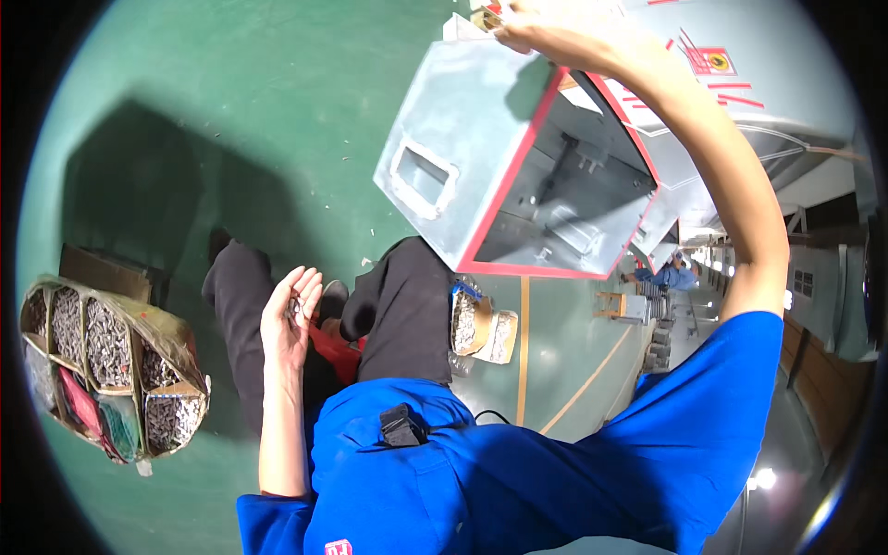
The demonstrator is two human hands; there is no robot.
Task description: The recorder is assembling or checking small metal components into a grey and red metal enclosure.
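My left hand (291, 319) is palm up above my left thigh, fingers curled around a few small metal fasteners (295, 307). A grey sheet-metal cabinet (462, 120) with a red-edged opening stands tilted in front of my right knee. Its side has a rectangular cutout, and brackets and studs show inside. My right arm arches over the cabinet. At its far upper edge, my right hand (529, 26) is closed in a grip, partly washed out by glare. What it holds, near a small brownish piece, I cannot make out.
On the floor at left sits a divided carton (169, 324) of small metal parts and coloured bags. Two small cardboard boxes (502, 339) of parts stand beside my right leg. White panels with red strips (740, 97) lie beyond the cabinet. Another person (673, 276) is far off at right.
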